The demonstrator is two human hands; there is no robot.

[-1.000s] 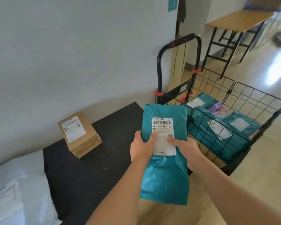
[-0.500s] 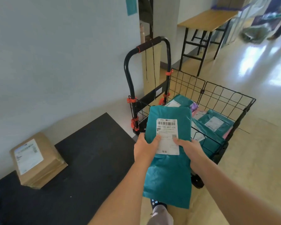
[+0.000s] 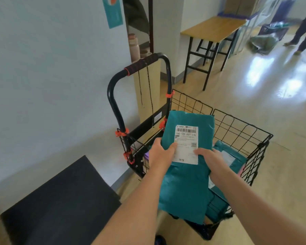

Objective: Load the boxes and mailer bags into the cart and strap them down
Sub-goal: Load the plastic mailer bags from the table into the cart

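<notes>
Mailer bag (image 3: 184, 188): teal, held over near rim of cart (image 3: 113, 103); label reads 100-100-057-170.
Left grip (image 3: 162, 154): clamped on left edge.
Right grip (image 3: 212, 160): clamped on right edge.

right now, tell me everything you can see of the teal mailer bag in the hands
The teal mailer bag is glossy, crinkled plastic, flat and oblong, with a white shipping label bearing a barcode on its upper half. It is held label up over the wire cart. The left hand and right hand grip its sides, thumbs on the label.
</notes>
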